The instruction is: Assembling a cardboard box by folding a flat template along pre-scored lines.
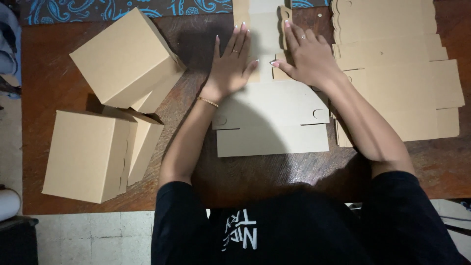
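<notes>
Cardboard [272, 115] lies flat and unfolded mid-surface [59, 83], running from the near edge to the far edge, and both hands are open on its far half gripping nothing: left hand [231, 61] palm down, fingers spread, right hand [306, 55] just beside it pressing a flap. Made-up boxes [125, 59] sit by the left edge, and flat blanks [397, 73] are stacked toward the right edge.
</notes>
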